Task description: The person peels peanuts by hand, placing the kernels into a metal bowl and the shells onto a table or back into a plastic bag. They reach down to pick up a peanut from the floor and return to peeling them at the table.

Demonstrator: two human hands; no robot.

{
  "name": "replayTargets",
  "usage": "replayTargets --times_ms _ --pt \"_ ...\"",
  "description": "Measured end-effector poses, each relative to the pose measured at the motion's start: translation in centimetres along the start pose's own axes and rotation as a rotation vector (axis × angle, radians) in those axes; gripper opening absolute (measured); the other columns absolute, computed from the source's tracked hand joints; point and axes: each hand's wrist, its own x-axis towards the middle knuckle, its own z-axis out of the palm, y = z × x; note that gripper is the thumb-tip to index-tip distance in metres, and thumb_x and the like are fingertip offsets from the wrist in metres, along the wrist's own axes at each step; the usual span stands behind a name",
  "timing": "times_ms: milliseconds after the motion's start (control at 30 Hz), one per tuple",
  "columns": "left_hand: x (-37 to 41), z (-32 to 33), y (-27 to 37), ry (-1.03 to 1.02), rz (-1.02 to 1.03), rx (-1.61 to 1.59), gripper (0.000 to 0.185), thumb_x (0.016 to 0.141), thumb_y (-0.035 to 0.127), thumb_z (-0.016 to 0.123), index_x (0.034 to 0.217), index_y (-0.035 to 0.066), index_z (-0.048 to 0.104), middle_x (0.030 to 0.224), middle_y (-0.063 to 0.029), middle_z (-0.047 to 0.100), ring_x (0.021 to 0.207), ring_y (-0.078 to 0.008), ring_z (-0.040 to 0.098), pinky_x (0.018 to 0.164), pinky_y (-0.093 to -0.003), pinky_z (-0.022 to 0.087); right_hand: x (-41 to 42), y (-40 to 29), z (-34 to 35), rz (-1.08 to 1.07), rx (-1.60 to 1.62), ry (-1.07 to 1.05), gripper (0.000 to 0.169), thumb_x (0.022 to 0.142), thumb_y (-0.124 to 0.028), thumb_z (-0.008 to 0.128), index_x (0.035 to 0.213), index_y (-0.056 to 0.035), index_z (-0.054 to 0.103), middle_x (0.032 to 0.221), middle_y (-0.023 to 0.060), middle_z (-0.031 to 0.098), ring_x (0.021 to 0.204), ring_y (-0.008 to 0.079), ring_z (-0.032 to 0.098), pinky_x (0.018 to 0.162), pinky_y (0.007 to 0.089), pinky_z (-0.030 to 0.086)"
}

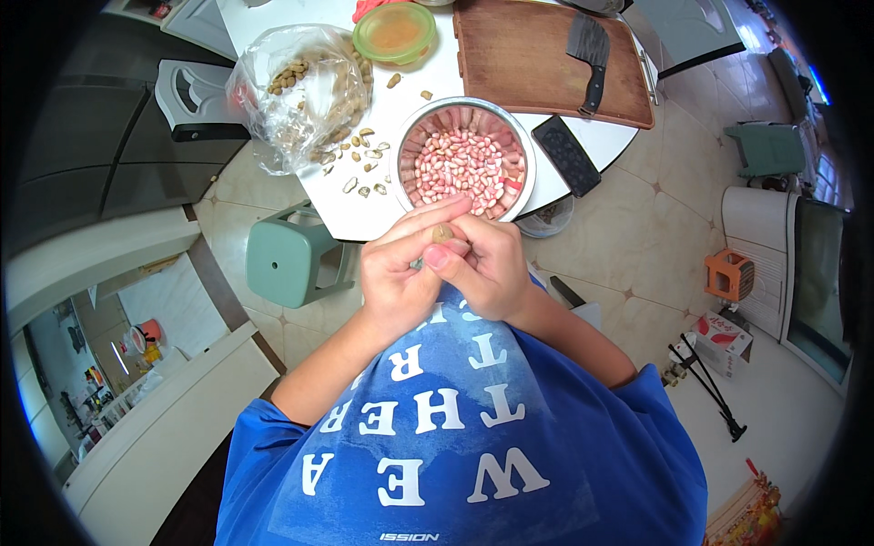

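Observation:
My left hand [399,276] and my right hand [495,266] meet at the near rim of a metal bowl [531,164]. Between their thumbs and fingers they pinch one unshelled peanut [442,233]. Shelled pink peanut kernels [457,164] cover the bottom of the bowl, and my fingers hide part of its near rim. Left of the bowl, broken peanut shells [365,191] lie scattered on the white table [341,222]. Farther left, a clear plastic bag [300,109] holds unshelled peanuts [289,76].
A wooden cutting board [519,61] bears a cleaver [588,54] at the back right. A smartphone [565,155] lies right of the bowl, above a plastic-lined bin [550,218]. A lidded green container [394,34] stands behind. Left of me is a green stool [280,263].

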Motion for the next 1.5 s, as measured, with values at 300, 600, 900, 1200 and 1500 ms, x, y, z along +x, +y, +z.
replayTargets --times_ms 300,600,900,1200,1500 --pt "0.0 0.0 0.1 0.020 0.042 -0.006 0.014 0.086 0.006 0.066 0.093 -0.004 0.073 0.112 -0.0197 0.068 0.107 -0.0311 0.065 0.093 -0.0386 0.050 -0.1 -0.1 0.1 0.008 -0.010 -0.001 0.035 0.086 -0.030 0.068 0.071 -0.0009 0.054 0.059 0.0123 0.055 0.050 0.0204 0.056 0.047 0.0323 0.041" --pt "0.7 -1.2 0.1 -0.006 -0.011 0.052 0.023 0.088 0.016 0.068 0.100 -0.003 0.072 0.113 -0.0175 0.068 0.116 -0.0306 0.059 0.100 -0.0411 0.044 -0.2 1.1 -2.0 0.548 0.557 -0.292 0.068 0.101 -0.057 0.031 0.081 0.0001 0.062 0.067 0.0053 0.061 0.057 0.0070 0.055 0.050 0.0182 0.043" --pt "0.6 -0.4 0.4 -0.040 -0.185 -0.288 0.042 0.098 0.030 0.056 0.123 -0.003 0.061 0.129 -0.0198 0.059 0.122 -0.0277 0.053 0.103 -0.0382 0.039 -0.1 0.5 -0.7 0.393 0.635 -0.220 0.029 0.102 -0.029 0.050 0.102 -0.0013 0.060 0.082 0.0022 0.061 0.062 0.0046 0.053 0.052 0.0175 0.042" --pt "1.2 0.2 0.4 0.028 -0.069 -0.131 0.048 0.101 0.041 0.043 0.102 -0.002 0.064 0.100 -0.0157 0.063 0.100 -0.0283 0.058 0.092 -0.0372 0.043 -1.0 1.7 -1.2 0.154 0.328 -0.111 0.015 0.086 -0.012 0.073 0.093 -0.0028 0.064 0.084 -0.0003 0.061 0.058 -0.0003 0.046 0.051 0.0169 0.036" --pt "1.3 -0.5 0.1 -0.153 0.136 0.293 0.035 0.098 0.028 0.047 0.074 0.003 0.049 0.071 -0.0135 0.045 0.067 -0.0312 0.045 0.061 -0.0387 0.038 -0.9 0.5 -1.8 0.177 0.261 -0.104 0.035 0.098 -0.026 0.056 0.073 -0.0027 0.055 0.064 -0.0006 0.051 0.056 0.0045 0.042 0.050 0.0232 0.034"
